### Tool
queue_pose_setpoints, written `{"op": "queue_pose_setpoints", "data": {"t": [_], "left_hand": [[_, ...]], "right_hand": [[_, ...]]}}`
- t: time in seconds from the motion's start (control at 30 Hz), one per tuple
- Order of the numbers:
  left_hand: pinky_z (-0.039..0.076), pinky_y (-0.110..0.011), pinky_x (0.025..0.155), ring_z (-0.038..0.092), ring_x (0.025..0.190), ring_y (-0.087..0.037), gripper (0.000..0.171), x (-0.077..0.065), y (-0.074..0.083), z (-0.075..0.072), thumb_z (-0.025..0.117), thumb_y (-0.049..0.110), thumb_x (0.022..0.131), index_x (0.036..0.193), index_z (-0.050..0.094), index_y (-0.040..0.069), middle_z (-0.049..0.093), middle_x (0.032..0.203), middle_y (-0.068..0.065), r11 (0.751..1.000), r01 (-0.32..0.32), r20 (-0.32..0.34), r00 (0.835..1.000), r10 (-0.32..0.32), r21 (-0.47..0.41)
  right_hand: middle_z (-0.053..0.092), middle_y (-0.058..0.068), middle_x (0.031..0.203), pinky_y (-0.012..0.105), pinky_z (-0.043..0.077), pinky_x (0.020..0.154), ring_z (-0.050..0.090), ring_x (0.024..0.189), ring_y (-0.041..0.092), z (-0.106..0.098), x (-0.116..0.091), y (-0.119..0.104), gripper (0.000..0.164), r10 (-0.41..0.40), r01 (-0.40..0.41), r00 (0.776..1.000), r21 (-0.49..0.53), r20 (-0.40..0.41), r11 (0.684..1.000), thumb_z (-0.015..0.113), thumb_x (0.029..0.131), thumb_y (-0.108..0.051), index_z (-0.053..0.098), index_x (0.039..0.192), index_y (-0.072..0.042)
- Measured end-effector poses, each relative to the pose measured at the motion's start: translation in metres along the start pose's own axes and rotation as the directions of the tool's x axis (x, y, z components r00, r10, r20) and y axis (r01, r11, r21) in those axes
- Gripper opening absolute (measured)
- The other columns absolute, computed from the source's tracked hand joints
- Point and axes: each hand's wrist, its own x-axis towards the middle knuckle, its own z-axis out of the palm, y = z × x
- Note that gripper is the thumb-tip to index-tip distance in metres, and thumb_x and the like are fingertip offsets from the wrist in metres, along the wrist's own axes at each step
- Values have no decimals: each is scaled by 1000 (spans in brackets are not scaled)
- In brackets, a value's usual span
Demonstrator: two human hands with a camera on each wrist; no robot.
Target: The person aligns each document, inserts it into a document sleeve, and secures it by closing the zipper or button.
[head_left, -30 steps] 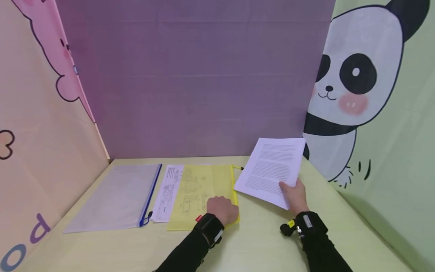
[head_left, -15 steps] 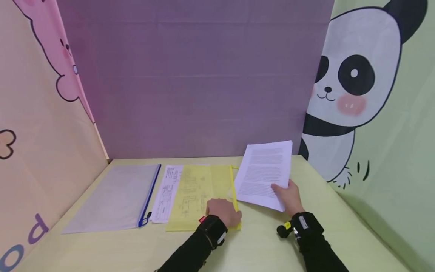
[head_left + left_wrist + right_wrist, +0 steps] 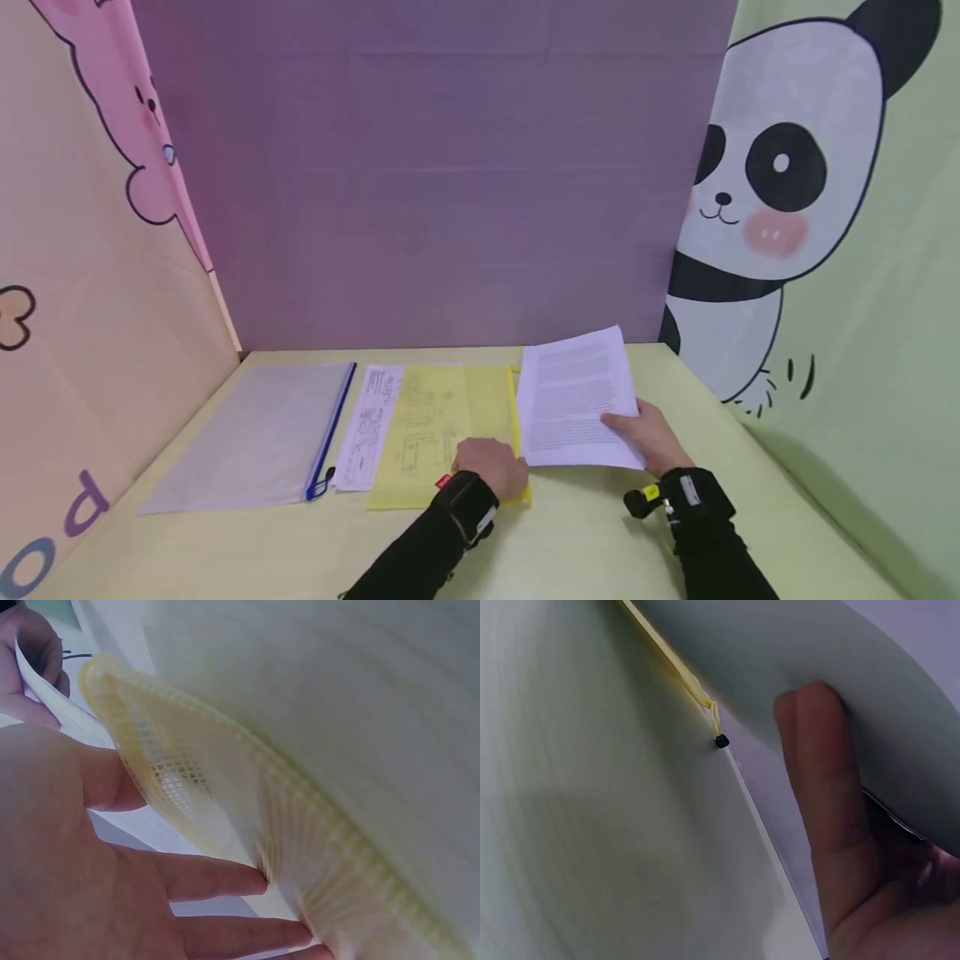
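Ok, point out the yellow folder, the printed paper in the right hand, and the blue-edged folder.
Yellow folder [image 3: 450, 410], head view: middle of its front.
Printed paper [image 3: 572, 396], head view: middle of its printed side.
Blue-edged folder [image 3: 251, 440], head view: middle of its pale face.

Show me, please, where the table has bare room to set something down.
Bare table lies in front of the blue-zip pouch, left of the left hand; between both black sleeves; and between the right hand and the panda-printed wall. Crowded: the middle, with the yellow mesh pouch and printed sheets.
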Motion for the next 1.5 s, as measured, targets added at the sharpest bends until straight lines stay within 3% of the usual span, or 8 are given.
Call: {"op": "queue_pose_setpoints", "data": {"t": [0.2, 0.5, 0.9, 1.4, 1.5], "left_hand": [[48, -36, 60, 55, 61, -20, 58, 5, -5, 0, 39, 46, 105, 65, 62, 10, 56, 65, -6, 999, -50, -41, 998, 51, 13], [48, -37, 58, 56, 61, -21, 60, 12, -6, 7, 38, 45, 105, 62, 61, 10, 56, 64, -6, 999, -44, -78, 996, 45, 9], [45, -36, 56, 54, 57, -20, 57, 4, -6, 4, 41, 43, 104, 60, 58, 10, 53, 61, -6, 999, -35, -114, 993, 33, -15], [44, -34, 55, 51, 56, -20, 59, 3, -7, 0, 40, 44, 104, 59, 56, 10, 52, 59, -5, 1000, -23, -83, 996, 22, -7], [43, -34, 53, 50, 55, -20, 55, 4, -7, 1, 41, 40, 104, 61, 57, 11, 51, 60, -4, 999, -46, -72, 996, 47, 19]], "right_hand": [[69, 21, 117, 34, 60, 72, 72, 86, 23, -2, -2, -2, 54, 20, -21, 999, 26, 48, 999, 68, 96, -15, 48, 140, 8], [71, 17, 111, 37, 60, 73, 72, 87, 25, -4, -6, -5, 53, 15, -20, 994, 50, 107, 999, 69, 95, -12, 48, 140, 8], [73, 16, 106, 39, 61, 70, 73, 84, 29, -9, -12, -4, 50, 25, -24, 989, -8, 143, 1000, 70, 95, -11, 50, 136, 10], [73, 16, 109, 37, 59, 71, 72, 86, 28, -13, -7, 2, 48, 42, -36, 985, -42, 165, 998, 68, 96, -9, 51, 137, 10], [73, 16, 109, 37, 59, 71, 72, 85, 28, -12, -6, 3, 47, 48, -41, 985, -47, 167, 998, 67, 96, -8, 52, 137, 9]]}}
